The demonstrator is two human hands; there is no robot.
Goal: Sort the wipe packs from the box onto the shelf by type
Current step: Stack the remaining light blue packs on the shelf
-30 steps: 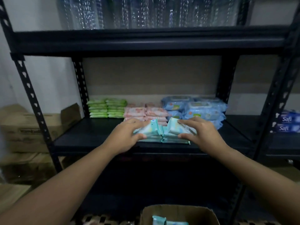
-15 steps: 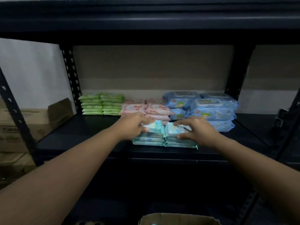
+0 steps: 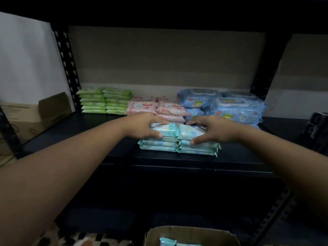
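Shelf (image 3: pixel 85 132), black metal, middle tier, as I see it from the head camera:

Item 1. Teal wipe packs (image 3: pixel 179 144), two low stacks side by side at the front centre of the shelf, touching each other.
Item 2. My left hand (image 3: pixel 145 126), fingers curled over the top pack of the left teal stack, thumb on its near edge; it grips that pack.
Item 3. My right hand (image 3: pixel 211 130), fingers curled over the top pack of the right teal stack, thumb on its front face; it grips that pack.
Item 4. Green wipe packs (image 3: pixel 105 102), two stacks at the rear left.
Item 5. Pink wipe packs (image 3: pixel 156 108), at the rear centre, just behind my left hand.
Item 6. Blue wipe packs (image 3: pixel 229 106), larger, piled at the rear right.
Item 7. Cardboard box (image 3: pixel 191 235), open, below the shelf at the bottom edge of the view, with teal packs showing inside.
Item 8. Brown carton (image 3: pixel 37 112), left of the shelf upright.
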